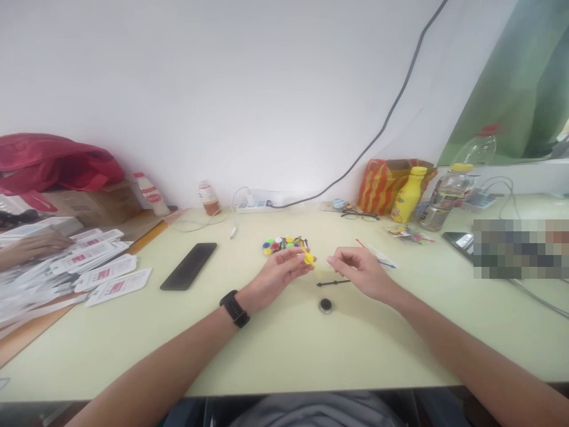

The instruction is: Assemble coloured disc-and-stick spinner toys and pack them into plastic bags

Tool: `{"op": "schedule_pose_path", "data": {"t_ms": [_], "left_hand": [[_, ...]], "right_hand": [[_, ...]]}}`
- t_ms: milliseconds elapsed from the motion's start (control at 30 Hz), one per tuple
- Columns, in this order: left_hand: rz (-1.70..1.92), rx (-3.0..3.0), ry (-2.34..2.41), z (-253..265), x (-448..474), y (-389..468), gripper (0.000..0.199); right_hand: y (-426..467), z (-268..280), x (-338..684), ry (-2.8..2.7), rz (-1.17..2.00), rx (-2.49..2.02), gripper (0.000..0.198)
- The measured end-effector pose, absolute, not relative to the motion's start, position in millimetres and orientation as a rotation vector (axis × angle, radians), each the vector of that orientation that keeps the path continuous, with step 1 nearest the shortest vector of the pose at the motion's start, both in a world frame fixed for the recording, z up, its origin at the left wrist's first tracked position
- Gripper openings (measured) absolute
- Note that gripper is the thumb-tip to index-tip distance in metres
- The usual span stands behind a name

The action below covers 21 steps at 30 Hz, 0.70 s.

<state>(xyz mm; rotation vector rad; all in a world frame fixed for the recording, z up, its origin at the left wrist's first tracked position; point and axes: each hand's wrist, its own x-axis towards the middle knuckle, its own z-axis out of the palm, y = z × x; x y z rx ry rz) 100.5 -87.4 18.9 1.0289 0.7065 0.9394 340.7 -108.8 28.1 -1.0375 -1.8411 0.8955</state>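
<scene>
My left hand (pixel 284 270), with a black watch on its wrist, pinches a small round yellow plastic piece (pixel 309 259) above the table. Close by on the right, my right hand (pixel 360 270) is closed, thumb against fingers; whatever it holds, if anything, is hidden. A faint yellow blur shows between the hands. Below them lie a thin black plastic stick (pixel 331 283) with pointed ends and a small round black piece with a pale rim (pixel 326 305). Behind my left hand is a pile of small coloured round pieces (pixel 278 244). Past my right hand lie thin red and blue sticks (pixel 386 263).
A black phone (pixel 189 267) lies left, near white printed cards (pixel 100 261) touched by another person's hand (pixel 31 249). At the back stand a power strip (pixel 258 206), eyeglasses (pixel 362 215), a striped bag (pixel 377 184), a yellow bottle (pixel 408 196) and clear bottles (pixel 444 198).
</scene>
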Motion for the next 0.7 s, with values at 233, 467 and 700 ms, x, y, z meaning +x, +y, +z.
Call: {"op": "schedule_pose_path", "data": {"t_ms": [233,467,700], "left_hand": [[0.922,1.103,0.665,19.8,101.9,-90.7,0.032],[0.842,1.343,0.688,19.0,103.8,-94.0,0.029],[0.930,1.391,0.579,14.1,103.2,-92.4,0.025]], "right_hand": [[-110.5,26.4,338.0,-1.949,0.899,-1.030,0.045],[-116.9,17.6,328.2,-2.056,0.903,-0.977,0.045],[-118.8,22.1,327.3,-2.058,1.026,-0.958,0.048]]}}
